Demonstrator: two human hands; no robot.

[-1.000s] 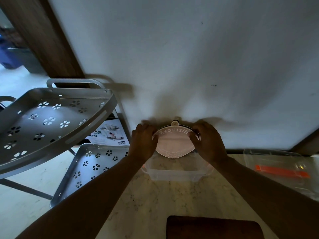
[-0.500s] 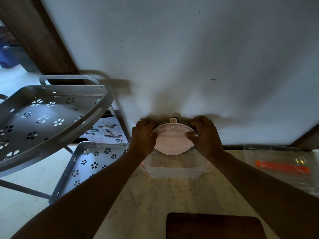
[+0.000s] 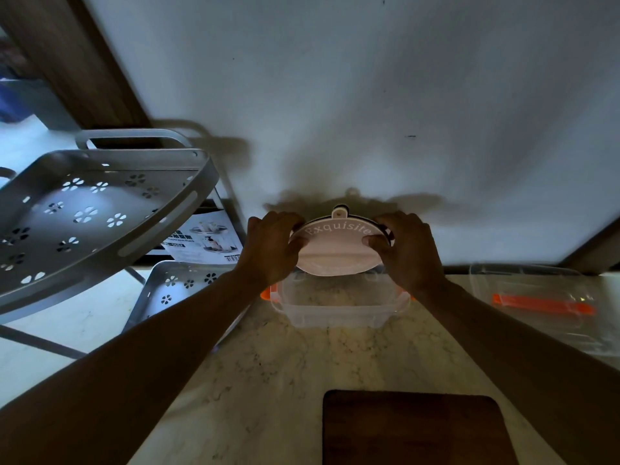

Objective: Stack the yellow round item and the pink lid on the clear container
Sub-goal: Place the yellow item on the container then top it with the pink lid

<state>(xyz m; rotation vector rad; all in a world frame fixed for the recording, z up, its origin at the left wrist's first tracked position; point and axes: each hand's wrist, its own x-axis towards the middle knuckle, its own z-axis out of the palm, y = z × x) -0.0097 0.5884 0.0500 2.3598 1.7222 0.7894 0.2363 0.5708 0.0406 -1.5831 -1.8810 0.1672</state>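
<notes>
My left hand (image 3: 271, 246) and right hand (image 3: 407, 250) grip the round pink lid (image 3: 335, 250) (embossed "Exquisite") over the clear container (image 3: 339, 308) on marbled stone.

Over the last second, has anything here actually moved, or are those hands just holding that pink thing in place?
Hardly anything moved. The left hand and right hand keep the same grip on either side of the pink lid, held tilted over the back of the clear container. The small shifts look like camera movement. Nothing was let go. Container, cutting board and grey rack stayed put.
</notes>
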